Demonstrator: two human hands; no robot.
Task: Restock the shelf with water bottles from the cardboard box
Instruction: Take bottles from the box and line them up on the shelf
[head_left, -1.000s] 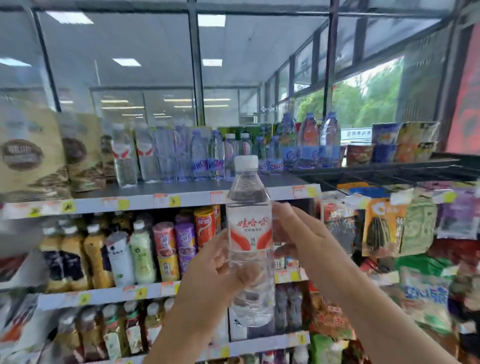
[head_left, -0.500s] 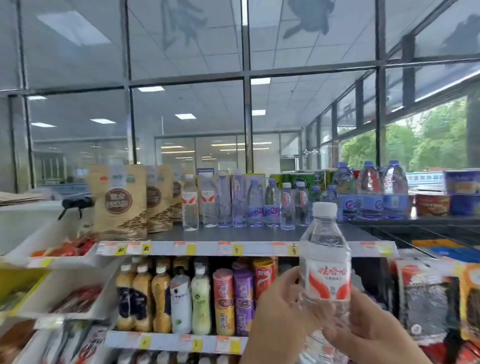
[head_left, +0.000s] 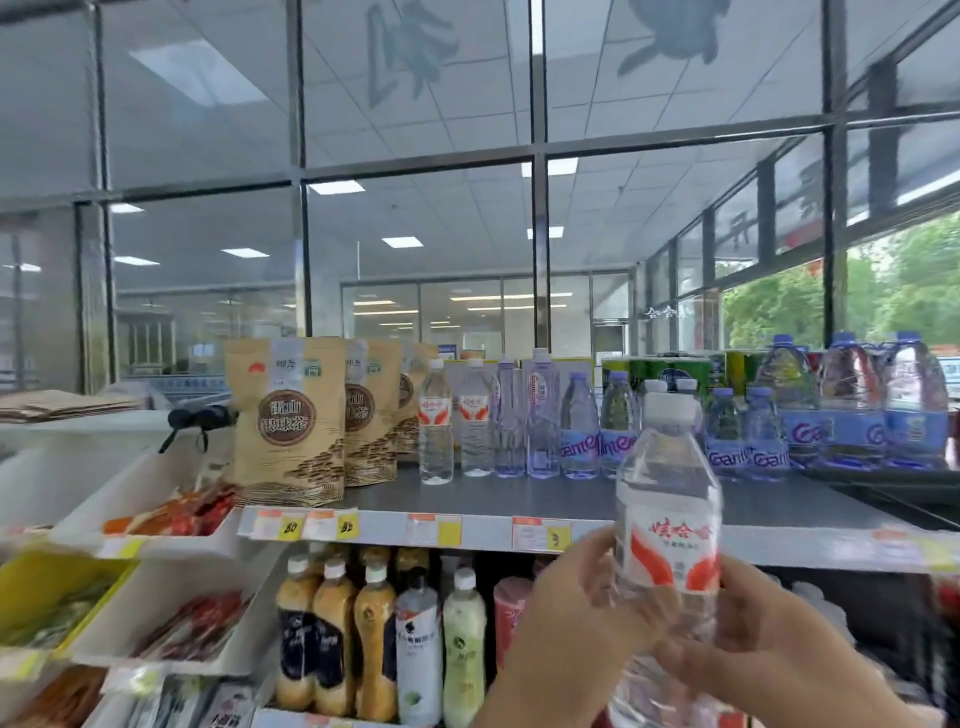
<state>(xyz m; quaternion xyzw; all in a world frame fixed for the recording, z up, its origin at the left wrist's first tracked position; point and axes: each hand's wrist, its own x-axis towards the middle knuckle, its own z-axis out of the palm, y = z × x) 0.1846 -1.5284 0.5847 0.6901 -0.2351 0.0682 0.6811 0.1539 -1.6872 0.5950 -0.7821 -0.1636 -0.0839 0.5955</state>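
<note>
Clear, ribbed plastic water bottle (head_left: 667, 519) with white screw cap and red-and-white label, held upright in front of the top shelf (head_left: 519, 496), at its front edge. Both hands grip its lower body: the left hand (head_left: 566, 623) wraps one side, the right hand (head_left: 763, 639) the other, fingers curled. On the smooth grey shelf stand matching bottles (head_left: 435, 421), blue-labelled bottles (head_left: 579, 426) and tan tea pouches (head_left: 288, 421).

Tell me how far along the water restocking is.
Done: two red-label bottles stand on the top shelf. In hand: the left hand and right hand hold a matching bottle in front of the shelf edge. Left: setting it on the shelf; the box is out of view, so the rest can't be counted.
</note>
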